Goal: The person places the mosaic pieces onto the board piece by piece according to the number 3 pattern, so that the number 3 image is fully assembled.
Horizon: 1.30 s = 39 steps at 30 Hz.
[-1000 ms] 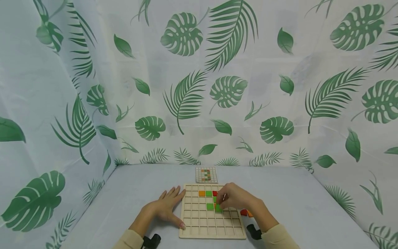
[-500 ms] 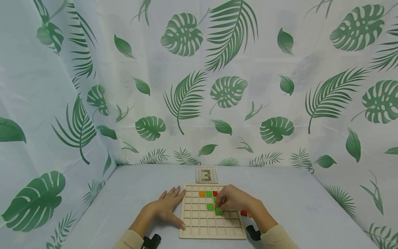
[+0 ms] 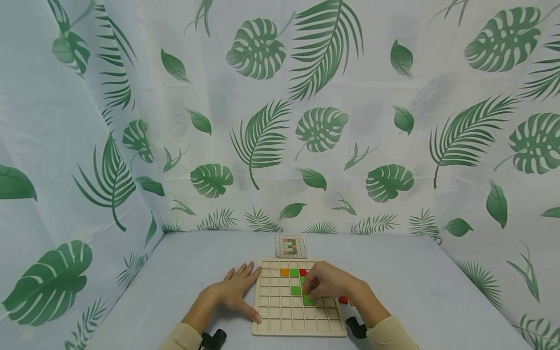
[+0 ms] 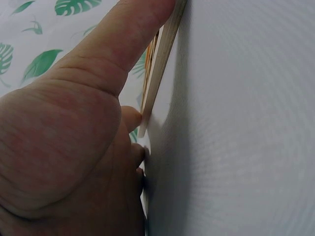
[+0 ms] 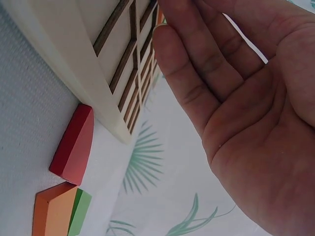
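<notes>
A wooden grid board (image 3: 280, 326) lies between both hands in the head view. My left hand (image 3: 232, 291) rests with spread fingers along its left edge, thumb at the near left corner. My right hand (image 3: 330, 281) bends over the board's right half, its fingertips pinching a green tile (image 3: 308, 301) at a cell. Behind those fingers sit a red tile (image 3: 303, 272) and parts of others, partly hidden. An orange tile (image 3: 284, 272), a green square (image 3: 294, 272) and another green square (image 3: 296, 290) fill cells farther left.
Right of the board lie loose pieces: a red one (image 5: 74, 145), an orange one (image 5: 54, 209) and a green one (image 5: 78, 211). Beyond the board's far edge is a small card with a coloured grid pattern (image 3: 290, 246). A leaf-print curtain (image 3: 267, 204) hangs behind.
The green tile under my right fingertips has shifted slightly toward the near side and now lies flatter in the grid. My right hand has dipped a little; the left has stayed still.
</notes>
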{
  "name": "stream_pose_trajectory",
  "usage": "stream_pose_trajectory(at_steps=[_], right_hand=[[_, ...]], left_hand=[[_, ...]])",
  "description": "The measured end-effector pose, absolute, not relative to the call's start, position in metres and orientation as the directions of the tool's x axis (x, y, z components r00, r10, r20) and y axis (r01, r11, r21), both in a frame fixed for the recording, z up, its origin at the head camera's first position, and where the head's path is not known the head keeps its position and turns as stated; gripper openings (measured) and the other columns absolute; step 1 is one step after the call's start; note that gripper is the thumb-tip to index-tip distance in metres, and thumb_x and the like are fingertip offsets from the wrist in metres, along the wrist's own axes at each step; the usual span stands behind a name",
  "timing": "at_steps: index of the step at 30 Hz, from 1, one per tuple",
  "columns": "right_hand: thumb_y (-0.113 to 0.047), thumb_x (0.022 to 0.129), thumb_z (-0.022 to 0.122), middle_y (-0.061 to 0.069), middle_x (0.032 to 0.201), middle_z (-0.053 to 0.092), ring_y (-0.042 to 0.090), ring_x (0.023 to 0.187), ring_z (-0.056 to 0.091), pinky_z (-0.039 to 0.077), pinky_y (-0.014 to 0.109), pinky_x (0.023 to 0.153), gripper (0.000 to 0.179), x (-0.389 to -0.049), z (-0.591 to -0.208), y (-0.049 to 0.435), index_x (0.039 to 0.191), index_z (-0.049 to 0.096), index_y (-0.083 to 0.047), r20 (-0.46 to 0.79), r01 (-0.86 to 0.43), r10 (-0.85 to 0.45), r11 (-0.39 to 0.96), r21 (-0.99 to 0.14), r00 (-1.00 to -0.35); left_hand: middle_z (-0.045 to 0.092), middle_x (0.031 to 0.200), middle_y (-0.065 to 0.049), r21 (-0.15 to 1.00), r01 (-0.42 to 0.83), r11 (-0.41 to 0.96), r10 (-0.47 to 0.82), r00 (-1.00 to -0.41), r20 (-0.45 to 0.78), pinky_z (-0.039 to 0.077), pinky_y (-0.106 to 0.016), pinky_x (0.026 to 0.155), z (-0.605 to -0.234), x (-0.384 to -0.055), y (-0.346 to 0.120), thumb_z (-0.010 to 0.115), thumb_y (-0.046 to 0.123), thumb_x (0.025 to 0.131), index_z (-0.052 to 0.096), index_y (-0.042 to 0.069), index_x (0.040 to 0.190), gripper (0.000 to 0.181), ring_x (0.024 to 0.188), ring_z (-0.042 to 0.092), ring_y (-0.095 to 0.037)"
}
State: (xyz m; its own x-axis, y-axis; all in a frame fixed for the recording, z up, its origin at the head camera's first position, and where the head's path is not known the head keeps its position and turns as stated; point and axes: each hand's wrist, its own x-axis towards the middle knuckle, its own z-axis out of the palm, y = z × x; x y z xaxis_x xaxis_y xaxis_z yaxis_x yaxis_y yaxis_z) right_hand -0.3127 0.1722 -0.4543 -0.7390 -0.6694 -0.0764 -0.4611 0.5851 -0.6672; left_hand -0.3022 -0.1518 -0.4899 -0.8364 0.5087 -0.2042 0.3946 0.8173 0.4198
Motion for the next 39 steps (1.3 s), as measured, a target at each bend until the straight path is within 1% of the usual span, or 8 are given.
stream_pose_trajectory(at_steps=[7,17,22,29,36,39], right_hand=[[0.002,0.081,0.085,-0.005,0.079,0.075,0.004,0.068,0.061,0.056,0.021,0.065,0.017,-0.3134,-0.4557,0.1722,0.083,0.081,-0.014,-0.082,-0.456,-0.668,0.586,-0.669,-0.739],[0.004,0.075,0.089,-0.003,0.080,0.074,0.004,0.067,0.061,0.055,0.021,0.061,0.021,-0.3110,-0.4570,0.1715,0.084,0.080,-0.012,-0.078,-0.482,-0.678,0.593,-0.645,-0.731],[0.005,0.075,0.089,-0.002,0.081,0.074,0.005,0.069,0.063,0.056,0.022,0.063,0.021,-0.3092,-0.4553,0.1706,0.084,0.080,-0.012,-0.087,-0.472,-0.669,0.605,-0.641,-0.738],[0.005,0.076,0.088,-0.006,0.082,0.075,0.004,0.070,0.065,0.056,0.022,0.065,0.021,-0.3093,-0.4555,0.1712,0.086,0.082,-0.013,-0.095,-0.469,-0.661,0.618,-0.631,-0.744],[0.004,0.075,0.088,-0.008,0.083,0.075,0.007,0.072,0.067,0.057,0.024,0.066,0.020,-0.3092,-0.4561,0.1711,0.083,0.083,-0.014,-0.123,-0.423,-0.630,0.641,-0.641,-0.767],[0.004,0.075,0.089,-0.009,0.082,0.075,0.007,0.072,0.067,0.057,0.024,0.066,0.020,-0.3093,-0.4571,0.1708,0.082,0.083,-0.014,-0.124,-0.423,-0.626,0.646,-0.635,-0.770]], left_hand=[[0.009,0.175,-0.017,0.416,0.396,0.819,0.509,-0.835,-0.208,0.006,-0.062,0.131,-0.4888,-0.3021,-0.1520,0.083,0.076,0.067,0.019,0.016,0.168,0.134,0.163,0.007,-0.039],[0.008,0.175,-0.018,0.414,0.405,0.815,0.517,-0.831,-0.206,0.005,-0.063,0.130,-0.4903,-0.3030,-0.1531,0.082,0.077,0.067,0.017,0.016,0.168,0.135,0.163,0.006,-0.040],[0.008,0.175,-0.019,0.417,0.409,0.811,0.521,-0.830,-0.199,0.005,-0.063,0.130,-0.4907,-0.3025,-0.1528,0.083,0.075,0.068,0.017,0.015,0.168,0.134,0.163,0.007,-0.040],[0.008,0.175,-0.018,0.419,0.399,0.816,0.513,-0.834,-0.205,0.005,-0.062,0.130,-0.4894,-0.3019,-0.1522,0.083,0.075,0.068,0.018,0.016,0.168,0.133,0.163,0.006,-0.039],[0.009,0.175,-0.018,0.416,0.399,0.817,0.511,-0.835,-0.205,0.005,-0.062,0.131,-0.4890,-0.3017,-0.1520,0.082,0.076,0.068,0.018,0.016,0.168,0.133,0.163,0.007,-0.039],[0.008,0.175,-0.018,0.422,0.397,0.815,0.512,-0.834,-0.206,0.005,-0.062,0.131,-0.4904,-0.3026,-0.1522,0.082,0.076,0.068,0.018,0.016,0.168,0.133,0.163,0.007,-0.039]])
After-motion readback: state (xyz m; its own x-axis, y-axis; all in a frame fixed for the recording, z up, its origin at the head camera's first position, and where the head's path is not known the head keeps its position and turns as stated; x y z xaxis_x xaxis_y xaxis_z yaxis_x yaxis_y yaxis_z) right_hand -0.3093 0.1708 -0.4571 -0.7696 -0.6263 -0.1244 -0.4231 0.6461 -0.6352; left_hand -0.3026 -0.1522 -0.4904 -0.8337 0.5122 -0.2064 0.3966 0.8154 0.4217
